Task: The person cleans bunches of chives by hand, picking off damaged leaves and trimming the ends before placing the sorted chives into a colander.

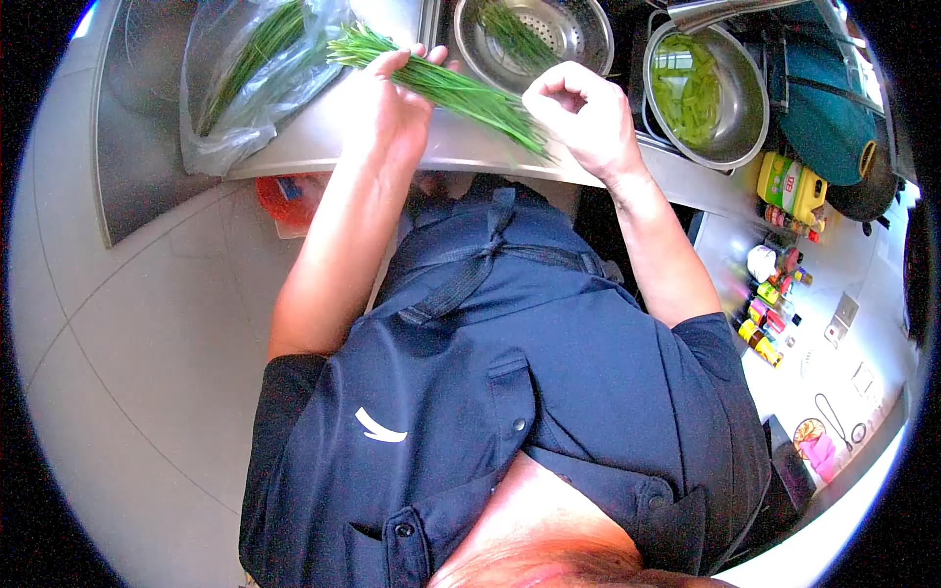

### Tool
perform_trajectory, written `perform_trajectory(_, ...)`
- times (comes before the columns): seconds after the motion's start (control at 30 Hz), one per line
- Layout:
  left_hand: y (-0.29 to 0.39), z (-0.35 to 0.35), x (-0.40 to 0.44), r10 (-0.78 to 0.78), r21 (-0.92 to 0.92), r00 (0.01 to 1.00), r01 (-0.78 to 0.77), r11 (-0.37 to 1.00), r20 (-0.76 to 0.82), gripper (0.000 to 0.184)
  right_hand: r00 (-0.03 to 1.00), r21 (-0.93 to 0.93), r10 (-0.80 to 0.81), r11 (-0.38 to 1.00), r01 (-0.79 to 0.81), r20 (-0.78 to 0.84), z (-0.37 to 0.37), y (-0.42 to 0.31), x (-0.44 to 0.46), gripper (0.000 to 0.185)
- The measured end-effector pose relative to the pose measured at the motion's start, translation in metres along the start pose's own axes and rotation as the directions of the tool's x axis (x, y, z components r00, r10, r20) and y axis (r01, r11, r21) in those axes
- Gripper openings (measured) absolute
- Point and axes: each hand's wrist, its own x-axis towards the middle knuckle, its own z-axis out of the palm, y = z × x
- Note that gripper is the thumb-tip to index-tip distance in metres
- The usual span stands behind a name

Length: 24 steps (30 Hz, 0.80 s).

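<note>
A bunch of long thin green chives [461, 90] lies across my left hand [400, 98], whose fingers are curled around it. The bunch slants down to the right, over the counter's front edge. My right hand [586, 116] is beside its lower right end, thumb and fingers closed in a pinch. Whether a stalk is in that pinch I cannot make out. Just behind the bunch, a steel colander [600, 39] holds more chives [520, 37]. At the left, a clear plastic bag [240, 132] has another bunch of chives [250, 64] in it.
To the right, a steel bowl [753, 122] holds pale green cut pieces [684, 88] in liquid, below a metal faucet [720, 12]. A yellow oil jug [804, 191] and several small bottles [765, 328] stand further right. Under the counter edge [294, 152] is a red container [284, 204].
</note>
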Motion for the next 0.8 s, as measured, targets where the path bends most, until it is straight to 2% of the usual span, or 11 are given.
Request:
perform_trajectory(0.07, -0.001, -0.002, 0.002, -0.004, -0.007, 1.000, 0.004, 1.000, -0.002, 0.023, 0.998, 0.054, 0.054, 0.997, -0.056, 0.033, 0.000, 0.008, 0.002, 0.012)
perform_trajectory(0.13, -0.001, -0.004, 0.003, -0.024, 0.003, 0.999, 0.024, 1.000, 0.024, 0.018, 0.992, 0.189, 0.103, 0.975, -0.115, 0.073, 0.000, 0.013, 0.004, 0.014)
perform_trajectory(0.37, -0.003, -0.006, 0.006, 0.008, 0.039, 1.000, -0.008, 0.999, -0.006, 0.012, 0.976, 0.201, 0.150, 0.963, -0.181, 0.160, -0.001, 0.019, 0.007, 0.020)
perform_trajectory(0.43, -0.002, -0.007, 0.006, 0.011, 0.045, 1.000, -0.009, 0.999, -0.028, 0.011, 0.950, 0.318, 0.257, 0.898, -0.303, 0.179, -0.005, 0.007, 0.008, 0.023)
perform_trajectory(0.57, -0.002, -0.011, 0.010, 0.007, 0.028, 1.000, -0.006, 1.000, -0.027, 0.010, 0.953, 0.316, 0.252, 0.902, -0.295, 0.171, -0.010, 0.005, 0.010, 0.024)
perform_trajectory(0.63, -0.001, -0.014, 0.012, -0.040, 0.004, 0.999, 0.040, 0.999, 0.015, 0.010, 0.977, 0.279, 0.164, 0.940, -0.197, 0.137, -0.009, 0.005, 0.010, 0.025)
perform_trajectory(0.67, -0.001, -0.015, 0.012, -0.040, 0.005, 0.999, 0.040, 0.999, 0.015, 0.010, 0.977, 0.280, 0.165, 0.940, -0.197, 0.136, -0.009, 0.002, 0.010, 0.025)
perform_trajectory(0.73, -0.001, -0.012, 0.011, -0.036, 0.020, 0.999, 0.036, 0.999, -0.015, 0.010, 0.989, 0.133, 0.093, 0.985, -0.108, 0.115, -0.009, -0.005, 0.007, 0.024)
perform_trajectory(0.8, -0.002, -0.013, 0.013, -0.026, 0.026, 1.000, 0.026, 0.999, -0.016, 0.011, 0.990, 0.095, 0.044, 0.994, -0.057, 0.135, -0.008, -0.006, 0.007, 0.024)
